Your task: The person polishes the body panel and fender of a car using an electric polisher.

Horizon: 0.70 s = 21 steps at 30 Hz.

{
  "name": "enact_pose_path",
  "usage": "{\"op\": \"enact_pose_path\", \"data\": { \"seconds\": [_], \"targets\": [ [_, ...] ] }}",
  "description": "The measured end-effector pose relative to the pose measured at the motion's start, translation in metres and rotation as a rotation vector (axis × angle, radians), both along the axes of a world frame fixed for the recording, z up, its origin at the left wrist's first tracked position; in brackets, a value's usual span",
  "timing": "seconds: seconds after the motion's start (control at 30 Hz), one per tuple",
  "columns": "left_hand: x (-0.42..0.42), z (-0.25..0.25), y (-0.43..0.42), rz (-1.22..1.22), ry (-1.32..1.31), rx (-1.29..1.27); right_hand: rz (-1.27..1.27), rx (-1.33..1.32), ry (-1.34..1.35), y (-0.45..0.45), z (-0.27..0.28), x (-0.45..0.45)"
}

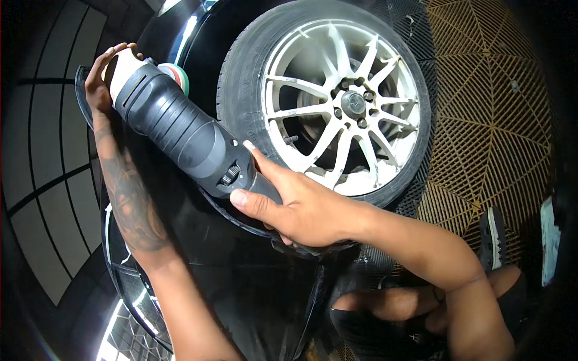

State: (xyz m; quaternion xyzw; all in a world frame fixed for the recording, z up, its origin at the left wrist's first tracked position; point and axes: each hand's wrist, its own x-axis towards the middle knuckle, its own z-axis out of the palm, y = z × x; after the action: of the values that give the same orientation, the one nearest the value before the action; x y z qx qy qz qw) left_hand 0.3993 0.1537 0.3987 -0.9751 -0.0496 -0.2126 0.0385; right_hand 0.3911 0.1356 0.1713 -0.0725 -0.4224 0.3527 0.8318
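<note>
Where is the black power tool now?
The black power tool is mostly left of the wheel in the head view, held by the left hand and right hand.

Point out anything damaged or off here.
The white wheel looks marred: dark marks break up the paint on its spokes and outer rim. I can't tell whether they are chips or grime. The polisher shows no obvious damage.
</note>
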Motion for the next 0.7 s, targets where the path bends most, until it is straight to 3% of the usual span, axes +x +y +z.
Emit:
{"op": "enact_pose_path", "data": {
  "seconds": [0.13,0.4,0.6,0.63,0.7],
  "targets": [
    [0.02,0.032,0.035,-0.046,0.102,-0.052,-0.051,0.009,0.027,0.005,-0.002,0.018],
    [0.072,0.115,0.103,-0.121,0.311,-0.169,0.204,0.058,0.075,0.004,-0.016,0.041],
    [0.076,0.133,0.115,-0.176,0.368,-0.192,0.164,0.009,-0.036,0.003,-0.018,0.02],
    [0.073,0.135,0.116,-0.2,0.375,-0.189,0.26,-0.059,-0.173,-0.001,-0.018,0.023],
    [0.065,0.144,0.126,-0.272,0.372,-0.161,0.046,-0.048,-0.1,0.011,-0.015,-0.005]
  ]
}}
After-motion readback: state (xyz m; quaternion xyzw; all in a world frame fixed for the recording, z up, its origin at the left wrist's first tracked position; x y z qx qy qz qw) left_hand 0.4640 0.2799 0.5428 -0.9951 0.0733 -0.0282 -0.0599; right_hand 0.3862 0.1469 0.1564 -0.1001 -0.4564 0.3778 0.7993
